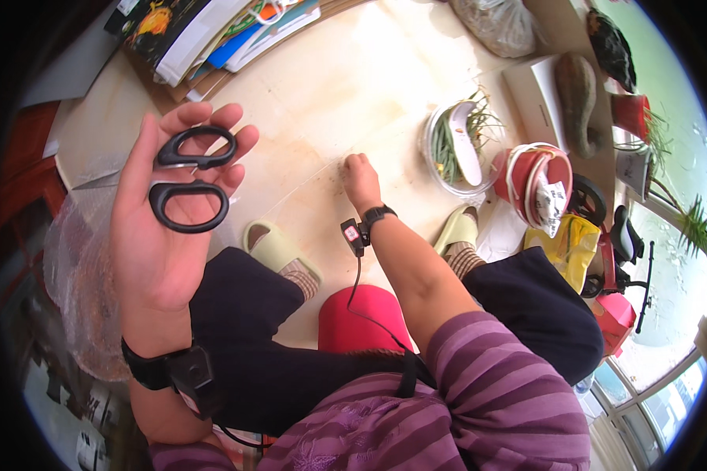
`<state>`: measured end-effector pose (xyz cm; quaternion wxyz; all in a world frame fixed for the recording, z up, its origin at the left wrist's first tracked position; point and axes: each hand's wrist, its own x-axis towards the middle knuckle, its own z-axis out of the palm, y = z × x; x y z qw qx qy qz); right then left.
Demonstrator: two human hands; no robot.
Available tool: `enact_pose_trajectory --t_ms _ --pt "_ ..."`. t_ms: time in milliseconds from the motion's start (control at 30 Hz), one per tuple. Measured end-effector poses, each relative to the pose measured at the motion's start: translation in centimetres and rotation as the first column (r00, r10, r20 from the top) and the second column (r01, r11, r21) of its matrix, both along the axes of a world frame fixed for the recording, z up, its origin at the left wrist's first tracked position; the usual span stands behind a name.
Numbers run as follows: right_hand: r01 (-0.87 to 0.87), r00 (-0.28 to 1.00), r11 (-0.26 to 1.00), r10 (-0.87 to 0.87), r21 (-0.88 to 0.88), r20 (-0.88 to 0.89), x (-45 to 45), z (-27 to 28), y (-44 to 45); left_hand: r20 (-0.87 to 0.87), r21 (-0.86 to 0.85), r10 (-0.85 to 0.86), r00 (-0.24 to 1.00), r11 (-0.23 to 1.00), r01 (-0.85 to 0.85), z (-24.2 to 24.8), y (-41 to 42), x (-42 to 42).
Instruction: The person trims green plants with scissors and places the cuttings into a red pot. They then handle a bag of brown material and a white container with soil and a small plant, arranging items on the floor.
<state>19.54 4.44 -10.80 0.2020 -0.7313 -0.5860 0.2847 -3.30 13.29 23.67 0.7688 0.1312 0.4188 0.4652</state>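
Observation:
A pair of black-handled scissors (191, 176) lies across the upturned palm and fingers of my left hand (171, 218), its blades pointing left beyond the hand. Low over the tiled floor, my right hand (362, 182) is bent inward beside small dark specks; whether it holds anything is hidden. To its right stands a clear round tub (430, 153) with green stalks (445, 153) and a white curved piece (465, 144) on top. A red bucket (509, 176) with a white cord around it touches or nearly touches the tub.
Cardboard and papers (212, 65) are piled at the upper left. A long gourd (576, 100), a white box (536, 103) and potted plants (630, 118) line the right side. A clear plastic bag (85, 294) is at the left. My slippered feet flank a pink-red stool (362, 321).

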Motion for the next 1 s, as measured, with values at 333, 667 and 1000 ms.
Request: enact_pose_trajectory --t_ms 333,667,1000 --pt "0.523 0.725 0.737 -0.649 0.429 0.231 17.3 6.7 -0.5 -0.045 0.007 -0.069 0.997 0.998 0.070 0.8 1.6 2.9" --pt "0.883 0.467 0.469 -0.878 -0.004 0.102 17.3 2.6 0.9 -0.064 0.021 -0.127 0.990 0.992 0.128 -0.1 1.5 3.9" --pt "0.499 0.839 0.866 -0.477 0.018 -0.262 9.9 7.9 8.8 0.027 0.068 -0.237 0.971 0.970 0.235 0.3 1.5 6.4"
